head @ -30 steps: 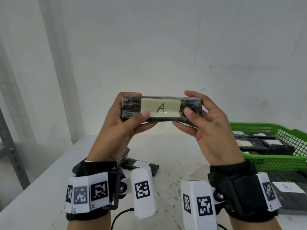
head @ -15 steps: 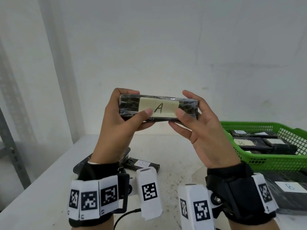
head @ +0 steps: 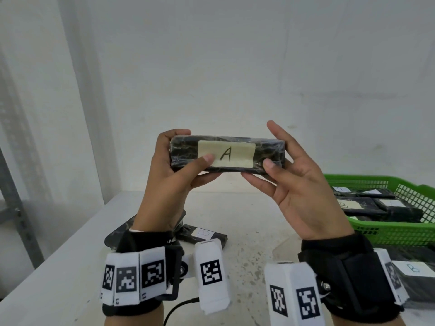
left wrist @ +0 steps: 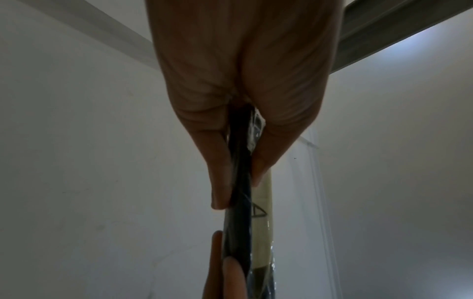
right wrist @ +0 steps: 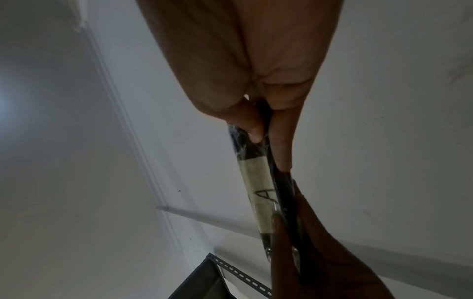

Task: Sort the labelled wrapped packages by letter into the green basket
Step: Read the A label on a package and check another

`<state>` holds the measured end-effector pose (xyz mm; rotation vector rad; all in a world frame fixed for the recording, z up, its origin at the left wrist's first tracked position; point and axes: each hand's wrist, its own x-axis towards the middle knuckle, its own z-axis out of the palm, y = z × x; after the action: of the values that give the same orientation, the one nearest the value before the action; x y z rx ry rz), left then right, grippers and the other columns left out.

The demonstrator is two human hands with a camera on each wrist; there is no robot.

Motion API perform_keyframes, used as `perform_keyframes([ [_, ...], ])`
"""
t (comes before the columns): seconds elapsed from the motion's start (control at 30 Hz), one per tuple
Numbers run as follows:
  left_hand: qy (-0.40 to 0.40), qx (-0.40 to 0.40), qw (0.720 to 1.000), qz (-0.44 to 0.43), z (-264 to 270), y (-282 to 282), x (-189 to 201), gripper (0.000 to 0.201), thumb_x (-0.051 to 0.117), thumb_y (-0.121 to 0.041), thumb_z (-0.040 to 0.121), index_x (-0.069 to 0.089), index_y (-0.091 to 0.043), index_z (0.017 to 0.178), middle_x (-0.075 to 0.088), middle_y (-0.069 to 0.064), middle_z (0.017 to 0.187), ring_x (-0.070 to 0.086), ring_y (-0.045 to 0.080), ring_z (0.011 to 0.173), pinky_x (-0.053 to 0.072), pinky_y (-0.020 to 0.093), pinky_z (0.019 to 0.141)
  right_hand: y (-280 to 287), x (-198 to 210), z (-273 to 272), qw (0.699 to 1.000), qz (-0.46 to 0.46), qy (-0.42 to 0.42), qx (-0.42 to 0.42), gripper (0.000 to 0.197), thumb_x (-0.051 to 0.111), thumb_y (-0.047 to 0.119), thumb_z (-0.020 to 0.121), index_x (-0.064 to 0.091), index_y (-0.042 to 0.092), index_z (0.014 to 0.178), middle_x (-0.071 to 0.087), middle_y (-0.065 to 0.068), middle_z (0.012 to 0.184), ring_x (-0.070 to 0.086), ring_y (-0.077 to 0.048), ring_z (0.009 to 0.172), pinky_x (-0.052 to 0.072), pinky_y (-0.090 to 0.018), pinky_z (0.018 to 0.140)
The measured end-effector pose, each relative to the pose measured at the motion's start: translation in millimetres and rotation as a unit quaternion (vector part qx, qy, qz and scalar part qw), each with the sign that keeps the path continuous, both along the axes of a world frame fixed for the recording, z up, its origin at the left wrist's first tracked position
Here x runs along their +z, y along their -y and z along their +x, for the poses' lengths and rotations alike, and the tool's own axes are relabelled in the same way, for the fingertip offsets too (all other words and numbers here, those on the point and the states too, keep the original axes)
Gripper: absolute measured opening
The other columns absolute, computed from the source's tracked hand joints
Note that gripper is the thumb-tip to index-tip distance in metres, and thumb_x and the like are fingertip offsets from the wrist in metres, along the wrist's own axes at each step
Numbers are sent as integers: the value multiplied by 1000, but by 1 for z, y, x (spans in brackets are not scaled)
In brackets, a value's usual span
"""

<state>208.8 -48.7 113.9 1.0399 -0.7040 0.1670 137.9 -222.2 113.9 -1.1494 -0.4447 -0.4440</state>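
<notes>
A black wrapped package point(head: 270, 150) with a cream label marked A is held up in front of the wall at chest height. My left hand point(head: 179, 165) grips its left end, thumb on the front face. My right hand point(head: 280, 165) pinches its right end between thumb and fingers, index finger raised behind it. In the left wrist view the package point(left wrist: 239, 182) runs edge-on between thumb and fingers; the right wrist view shows the package point(right wrist: 258, 182) the same way. The green basket point(head: 400, 229) stands on the table at the right with several labelled packages inside.
A black package point(head: 202, 234) with a white label lies on the white table point(head: 70, 255) below my left wrist. Another black package labelled B point(head: 414, 269) lies in front of the basket at the right edge. A grey metal post point(head: 14, 208) stands at the far left.
Both hands and the A package have drifted slightly up and left in view. My right index finger has lifted off the top of the package and now points up.
</notes>
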Motion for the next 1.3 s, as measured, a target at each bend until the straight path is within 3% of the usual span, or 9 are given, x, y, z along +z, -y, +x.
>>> perform_keyframes([
  [0.13, -25, 12, 1000, -6, 3, 1, -2, 48, 76, 1, 74, 54, -11, 115, 70, 5, 94, 72, 21, 89, 60, 30, 73, 1, -1, 0, 1000, -16, 15, -18, 59, 43, -10, 95, 50, 27, 140, 68, -5, 111, 69, -22, 107, 58, -31, 84],
  [0.27, -48, 13, 998, 47, 6, -2, -2, 45, 82, -22, 75, 61, -12, 113, 70, 10, 106, 71, 27, 96, 61, 36, 73, 4, -2, -1, 997, -52, 30, -43, 60, 42, -11, 96, 53, 32, 137, 62, -6, 113, 65, -22, 115, 55, -34, 92],
  [0.37, -94, -52, 994, 34, 5, 0, 0, 38, 68, -45, 83, 57, -14, 104, 70, 8, 102, 73, 28, 95, 61, 41, 76, 4, -3, -2, 996, -57, 27, -65, 61, 40, -15, 96, 57, 31, 132, 63, 1, 107, 65, -14, 109, 54, -36, 97],
  [0.53, -48, -14, 999, -19, 7, 3, -3, 20, 65, -21, 81, 53, -12, 95, 67, 9, 100, 71, 21, 90, 60, 36, 82, 4, -2, 1, 999, -16, -27, -37, 60, 39, -15, 94, 56, 25, 136, 60, -6, 113, 61, -12, 108, 49, -33, 103],
  [0.7, -6, 5, 1000, -20, 8, 7, -6, 13, 60, -18, 84, 57, -13, 96, 66, 8, 106, 71, 22, 98, 58, 34, 83, 0, -4, 4, 998, 19, -48, -48, 40, 60, 29, 84, 61, 14, 121, 66, -9, 113, 67, -25, 103, 57, -32, 92],
  [0.8, -9, -9, 1000, -19, 7, 7, -5, 17, 61, -22, 83, 58, -14, 99, 69, 7, 106, 71, 21, 99, 58, 32, 83, -2, -5, 4, 998, 15, -19, -51, 23, 58, 23, 88, 60, 6, 104, 70, -19, 110, 69, -34, 105, 56, -33, 90],
  [0.9, -8, -8, 1000, -13, 7, 6, -5, 18, 61, -22, 84, 62, -10, 97, 74, 4, 95, 71, 21, 97, 57, 31, 84, -1, -4, 3, 999, 26, -2, -47, 15, 55, 15, 90, 60, 4, 99, 71, -15, 103, 68, -35, 108, 55, -34, 94],
  [1.13, 7, 44, 999, -11, 4, 8, -5, 20, 67, -22, 82, 60, -3, 82, 72, 9, 82, 71, 25, 88, 59, 34, 80, -7, -1, 1, 996, 28, -25, -81, 34, 57, 36, 85, 59, 3, 96, 70, -21, 104, 70, -33, 99, 58, -34, 85],
  [1.3, 12, -43, 999, 16, 2, 7, -4, 19, 70, -31, 82, 61, -14, 84, 69, 16, 99, 70, 25, 99, 56, 32, 86, -3, -3, 3, 992, 73, 10, -104, 21, 50, 18, 96, 59, 1, 86, 70, -13, 87, 71, -27, 93, 58, -33, 83],
])
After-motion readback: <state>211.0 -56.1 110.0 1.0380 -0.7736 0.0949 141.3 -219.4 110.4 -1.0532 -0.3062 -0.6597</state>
